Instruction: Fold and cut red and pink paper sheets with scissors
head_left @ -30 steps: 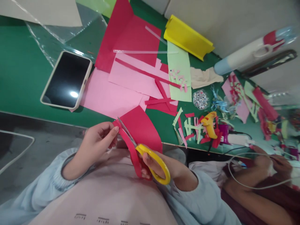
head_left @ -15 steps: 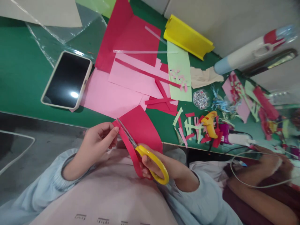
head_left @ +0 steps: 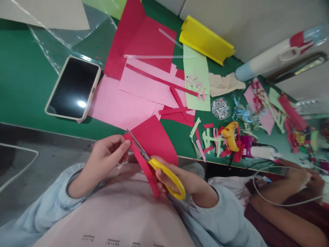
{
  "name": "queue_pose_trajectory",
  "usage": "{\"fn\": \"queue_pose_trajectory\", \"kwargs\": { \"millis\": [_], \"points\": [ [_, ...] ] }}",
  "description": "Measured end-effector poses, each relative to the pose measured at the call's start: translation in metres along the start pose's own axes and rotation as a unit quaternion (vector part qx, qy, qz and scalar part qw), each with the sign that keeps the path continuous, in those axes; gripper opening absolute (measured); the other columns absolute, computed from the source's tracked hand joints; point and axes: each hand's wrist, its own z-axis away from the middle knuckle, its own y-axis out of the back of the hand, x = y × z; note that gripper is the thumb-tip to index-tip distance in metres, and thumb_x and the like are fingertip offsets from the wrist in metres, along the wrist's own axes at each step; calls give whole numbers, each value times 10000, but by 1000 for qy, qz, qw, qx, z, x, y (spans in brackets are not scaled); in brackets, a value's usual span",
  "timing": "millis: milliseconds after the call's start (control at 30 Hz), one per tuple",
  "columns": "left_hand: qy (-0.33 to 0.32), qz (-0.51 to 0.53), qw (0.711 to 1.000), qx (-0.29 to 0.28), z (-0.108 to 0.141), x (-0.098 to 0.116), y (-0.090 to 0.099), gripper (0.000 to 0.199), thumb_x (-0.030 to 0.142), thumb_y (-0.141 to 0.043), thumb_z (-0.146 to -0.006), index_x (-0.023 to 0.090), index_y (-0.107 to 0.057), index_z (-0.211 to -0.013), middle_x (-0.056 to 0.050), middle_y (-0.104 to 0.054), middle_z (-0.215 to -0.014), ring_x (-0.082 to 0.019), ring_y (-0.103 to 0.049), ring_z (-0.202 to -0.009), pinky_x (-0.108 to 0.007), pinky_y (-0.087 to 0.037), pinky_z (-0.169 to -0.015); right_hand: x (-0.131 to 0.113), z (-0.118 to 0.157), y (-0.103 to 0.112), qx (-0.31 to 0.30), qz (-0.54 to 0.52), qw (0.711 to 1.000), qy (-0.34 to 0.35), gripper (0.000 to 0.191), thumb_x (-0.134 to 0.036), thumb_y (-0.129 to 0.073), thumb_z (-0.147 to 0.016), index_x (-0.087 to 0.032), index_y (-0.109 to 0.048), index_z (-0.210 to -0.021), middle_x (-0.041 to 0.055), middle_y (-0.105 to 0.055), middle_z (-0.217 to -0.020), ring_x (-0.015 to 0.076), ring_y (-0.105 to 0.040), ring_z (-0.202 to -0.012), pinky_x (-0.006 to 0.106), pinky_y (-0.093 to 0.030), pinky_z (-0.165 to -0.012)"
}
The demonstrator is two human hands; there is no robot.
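Note:
My left hand (head_left: pixel 110 151) pinches the upper left corner of a red paper sheet (head_left: pixel 156 140) between thumb and fingers. Yellow-handled scissors (head_left: pixel 169 178) are gripped in my right hand (head_left: pixel 174 175), their blades lying along the sheet's left edge with the tips beside my left thumb. A narrow red strip (head_left: pixel 146 171) hangs down from that corner, left of the blades, toward my right fingers. Pink sheets (head_left: pixel 123 103) and cut red strips (head_left: pixel 161 80) lie on the green table just beyond the held paper.
A phone (head_left: pixel 74 88) lies at the left. Farther right are a yellow folded piece (head_left: pixel 207 40), a bead container (head_left: pixel 220 108), paper scraps (head_left: pixel 209 139), a yellow glue gun (head_left: pixel 231 136) and a bottle (head_left: pixel 272 55). Another person's arm (head_left: pixel 285 206) is at lower right.
The scissor blades have closed together slightly and their tips sit a little farther left. The hanging red strip is straighter, its lower end shifted slightly right. My left hand has hardly moved.

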Motion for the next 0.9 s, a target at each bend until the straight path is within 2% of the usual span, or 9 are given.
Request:
{"fn": "queue_pose_trajectory", "kwargs": {
  "millis": [167, 367, 533, 900],
  "points": [
    [-4, -1, 1000, 3, 0, 0, 1, 328, 363, -557, -883, 184, -543, -609, 35, -523, -490, -80, -484, -455, -184, -403, -457, -5, 1, -2, 5, -6, 1000, -3, 535, -685, -648, -805, -238, -416, -984, -75, -451, -715, 58, -412, -544, 220, -337, -532],
    [-5, -5, 1000, 3, -1, -1, 0, 322, 368, -552, -889, 185, -552, -624, 34, -533, -503, -82, -489, -461, -187, -406, -462, -5, 0, -1, 20, -51, 997, -47, 544, -750, -483, -866, -234, -445, -1036, -62, -454, -695, 75, -404, -532, 232, -342, -524],
    [-3, -12, 1000, 2, 1, -1, 1, 325, 364, -558, -884, 185, -544, -613, 37, -524, -494, -81, -484, -457, -187, -403, -464, -1, -2, 2, 11, -86, 995, -41, 552, -739, -490, -871, -239, -451, -1102, -61, -466, -709, 70, -404, -531, 224, -346, -525],
    [-10, -19, 1000, 3, -1, 1, 0, 326, 342, -550, -880, 190, -538, -592, 35, -529, -488, -82, -487, -452, -188, -409, -463, 9, -7, 9, -10, -126, 992, -28, 415, -629, -528, -906, -238, -457, -1026, -52, -493, -745, 60, -411, -527, 209, -337, -521]
  ]
}}
